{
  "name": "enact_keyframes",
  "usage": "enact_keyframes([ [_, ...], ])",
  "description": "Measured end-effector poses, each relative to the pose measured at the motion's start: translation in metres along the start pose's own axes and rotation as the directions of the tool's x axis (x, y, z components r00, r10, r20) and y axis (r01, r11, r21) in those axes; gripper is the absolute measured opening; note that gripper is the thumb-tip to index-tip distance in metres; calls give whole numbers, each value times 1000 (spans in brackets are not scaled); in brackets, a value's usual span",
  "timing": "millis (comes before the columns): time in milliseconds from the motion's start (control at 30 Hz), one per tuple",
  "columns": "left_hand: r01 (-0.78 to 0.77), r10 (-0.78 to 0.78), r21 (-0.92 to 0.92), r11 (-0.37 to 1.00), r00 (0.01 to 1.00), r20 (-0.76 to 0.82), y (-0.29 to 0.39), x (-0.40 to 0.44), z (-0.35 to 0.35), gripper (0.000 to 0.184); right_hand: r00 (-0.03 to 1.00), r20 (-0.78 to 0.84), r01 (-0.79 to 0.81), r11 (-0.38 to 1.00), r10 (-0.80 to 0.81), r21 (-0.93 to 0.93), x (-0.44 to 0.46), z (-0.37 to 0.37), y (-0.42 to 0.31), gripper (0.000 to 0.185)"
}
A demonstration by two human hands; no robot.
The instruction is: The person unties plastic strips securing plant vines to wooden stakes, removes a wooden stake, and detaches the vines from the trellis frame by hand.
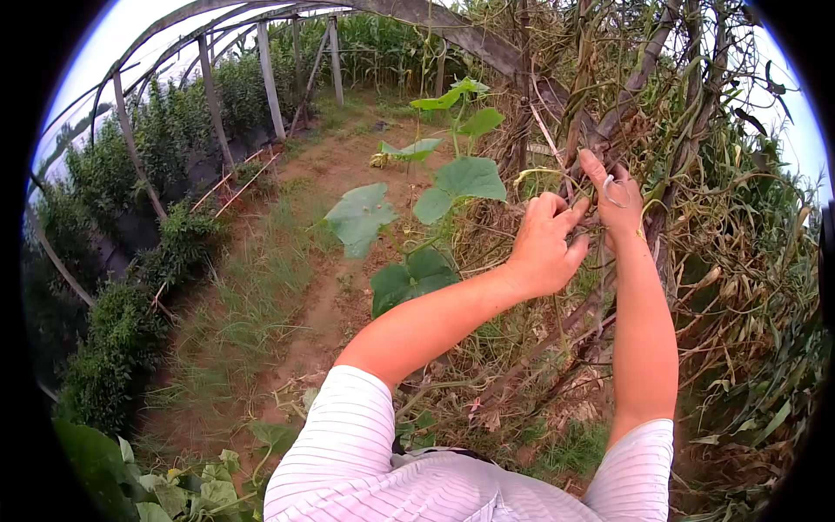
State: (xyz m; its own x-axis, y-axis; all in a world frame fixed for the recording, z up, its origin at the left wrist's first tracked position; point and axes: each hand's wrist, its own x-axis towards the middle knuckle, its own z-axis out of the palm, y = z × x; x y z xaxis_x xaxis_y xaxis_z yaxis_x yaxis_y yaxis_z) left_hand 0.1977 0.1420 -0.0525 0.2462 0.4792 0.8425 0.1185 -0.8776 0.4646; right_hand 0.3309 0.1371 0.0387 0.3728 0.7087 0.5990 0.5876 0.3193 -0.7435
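My left hand (550, 244) is at the wooden trellis, its fingers bent and pressed together at the thin stems; what they pinch is too small to name. Right beside it, my right hand (616, 202) is raised against the brown post (639, 78), thumb pointing up and fingers curled, with a thin white strand (614, 193) looped over them. A green vine with broad leaves (470, 177) stands left of my hands, and a thin pale tendril (537, 171) runs from it toward my fingers.
Dry tangled vines (739, 287) cover the right side. A curved wooden beam (417, 12) crosses overhead. Posts (270, 83) and leafy bushes (113, 348) line the left, beside a dirt path (326, 304) with grass. Large leaves (200, 496) grow at the lower left.
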Motion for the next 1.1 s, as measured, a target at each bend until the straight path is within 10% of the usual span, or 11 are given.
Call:
enact_keyframes([
  [133, -7, 5, 40, 999, 999, 41, 7, 3, 4, 46, 997, -62, 27, 929, -53, -368, 14, 0, 11, 91],
  [267, 50, -75, -336, 941, 995, -60, -24, 17, -20, 25, 977, -66, 133, 826, -201, -547, 33, -6, 43, 75],
  [367, 337, -396, -449, 828, 917, -42, -50, 43, -28, 24, 988, -76, 74, 844, -135, -531, 19, -1, 17, 68],
  [567, 271, -270, -376, 886, 961, 55, -61, 78, -26, 22, 992, -62, 63, 872, -106, -486, 26, -5, 29, 73],
  [800, 556, -518, -774, 303, 778, 356, -44, 114, -29, 15, 998, -38, 31, 902, -53, -431, 18, -2, 20, 70],
  [1100, 478, -341, -713, 512, 876, 342, -50, 112, -42, 27, 995, 102, 48, 940, -15, -338, -4, 14, -26, 66],
])
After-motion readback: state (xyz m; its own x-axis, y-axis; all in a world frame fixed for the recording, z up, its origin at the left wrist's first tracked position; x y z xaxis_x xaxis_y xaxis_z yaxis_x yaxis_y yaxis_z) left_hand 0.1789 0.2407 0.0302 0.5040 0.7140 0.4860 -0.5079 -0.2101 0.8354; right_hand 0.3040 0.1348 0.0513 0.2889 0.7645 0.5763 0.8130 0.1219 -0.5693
